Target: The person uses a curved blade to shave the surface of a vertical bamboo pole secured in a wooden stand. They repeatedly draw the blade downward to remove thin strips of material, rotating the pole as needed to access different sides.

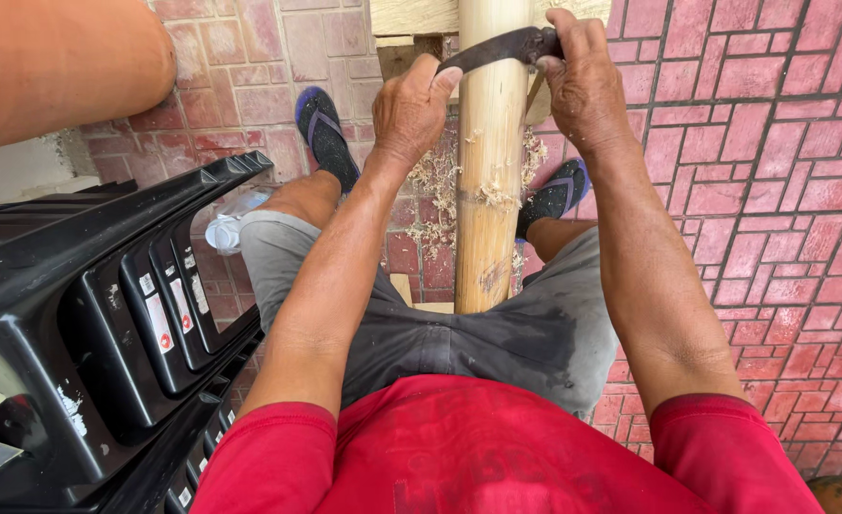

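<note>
Lengthwise, the bamboo pole [489, 162] points away, blade [497, 48] lying crosswise.

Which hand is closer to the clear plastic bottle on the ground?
Left. The left hand grips the blade's end on the bottle's side of the bamboo pole; the right hand is beyond it.

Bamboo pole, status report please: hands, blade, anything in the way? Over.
Left hand and right hand grip both ends of a dark curved blade laid across the bamboo pole. Shavings on the brick paving. Nothing blocking.
</note>
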